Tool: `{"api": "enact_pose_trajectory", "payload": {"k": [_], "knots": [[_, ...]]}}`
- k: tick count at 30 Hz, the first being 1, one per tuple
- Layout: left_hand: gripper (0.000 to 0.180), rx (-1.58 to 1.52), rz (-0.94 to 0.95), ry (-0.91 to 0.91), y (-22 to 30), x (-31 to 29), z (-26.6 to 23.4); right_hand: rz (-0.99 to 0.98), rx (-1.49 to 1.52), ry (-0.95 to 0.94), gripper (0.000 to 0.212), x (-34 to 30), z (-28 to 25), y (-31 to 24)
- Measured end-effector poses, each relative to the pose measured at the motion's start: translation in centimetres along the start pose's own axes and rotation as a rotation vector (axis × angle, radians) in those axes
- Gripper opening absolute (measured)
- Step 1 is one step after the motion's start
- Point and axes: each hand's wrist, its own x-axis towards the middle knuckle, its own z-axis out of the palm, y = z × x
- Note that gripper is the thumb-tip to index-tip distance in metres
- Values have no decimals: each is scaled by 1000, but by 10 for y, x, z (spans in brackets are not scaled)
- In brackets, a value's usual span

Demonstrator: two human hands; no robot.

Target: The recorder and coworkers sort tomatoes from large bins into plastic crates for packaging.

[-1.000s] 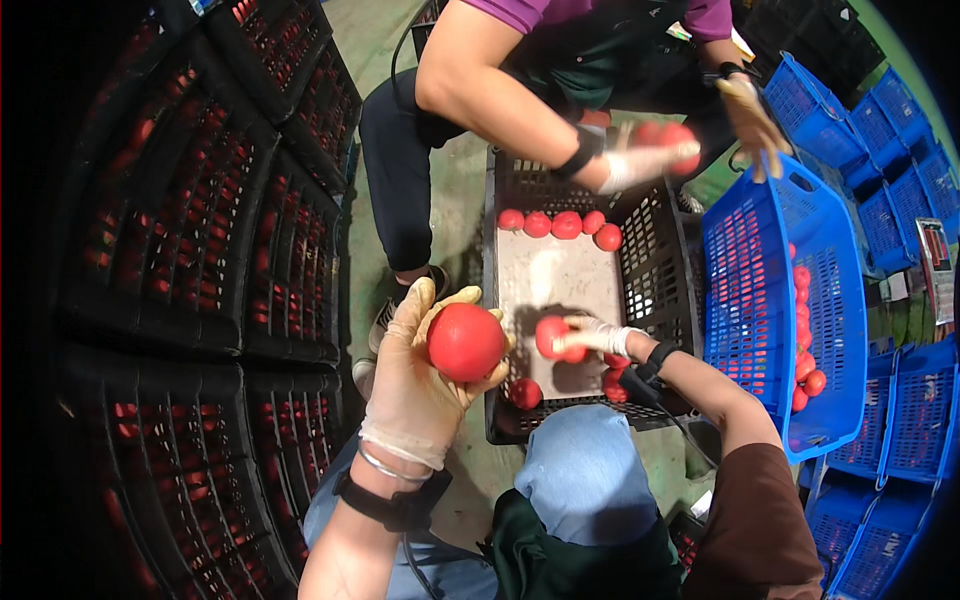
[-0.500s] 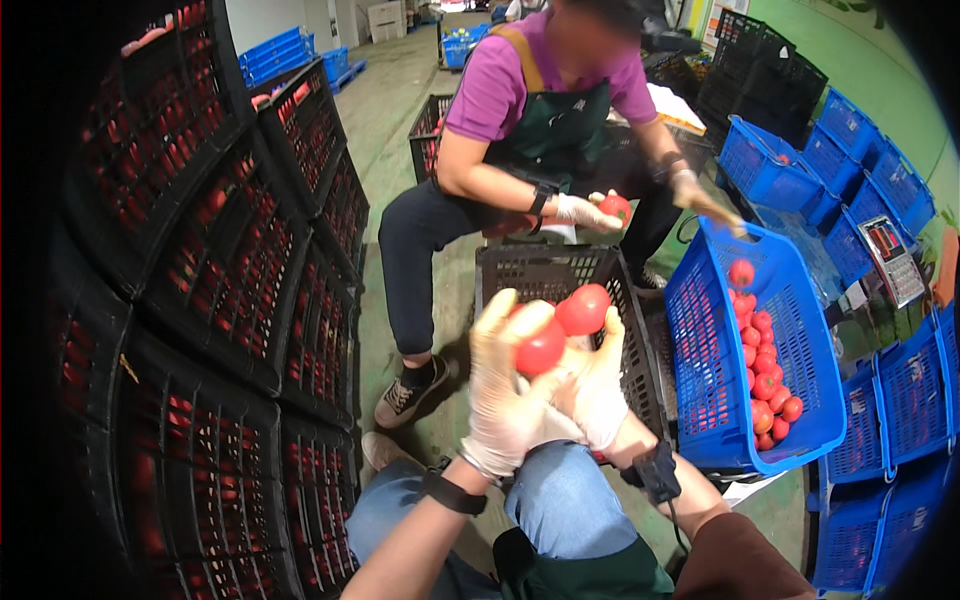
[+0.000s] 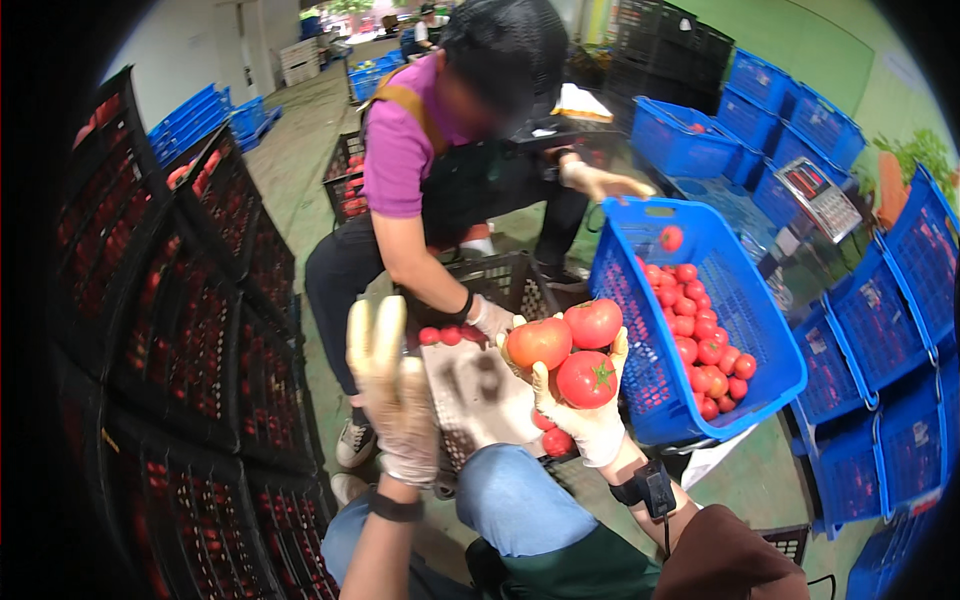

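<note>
My right hand (image 3: 597, 435), in a pale glove, cradles three tomatoes on its palm and fingers: an orange-red tomato (image 3: 539, 344), a pinkish-red tomato (image 3: 596, 322) and a redder tomato (image 3: 585, 381) with its green calyx showing. My left hand (image 3: 390, 400), gloved too, is raised to the left with its fingers stretched out and nothing in it. Below both hands stands a black crate (image 3: 522, 285) with a pale liner (image 3: 470, 390) and a few tomatoes at its edges. Across from me, a co-worker's gloved hand (image 3: 490, 316) reaches into that crate beside small red tomatoes (image 3: 440, 335).
A tilted blue crate (image 3: 625, 385) holding many tomatoes stands at my right, the co-worker's other hand (image 3: 605, 182) at its rim. Stacked black crates (image 3: 190, 330) wall the left side. Blue crates (image 3: 850, 370) and a scale (image 3: 818, 198) are on the right.
My left hand has parted from the right and moved left, emptied of its tomato. Three tomatoes now rest in my right hand. The co-worker has leaned forward and lowered a hand into the black crate.
</note>
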Motion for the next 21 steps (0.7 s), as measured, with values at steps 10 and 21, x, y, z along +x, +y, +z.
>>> {"api": "enact_pose_trajectory", "payload": {"k": [10,21], "knots": [[42,-412,-713,60,-36,-10,-11,-560,-249,264,98,-66,46,-163],[49,-710,-1180,-265,-75,-21,-43,-373,-1331,493,24,40,-34,-104]]}}
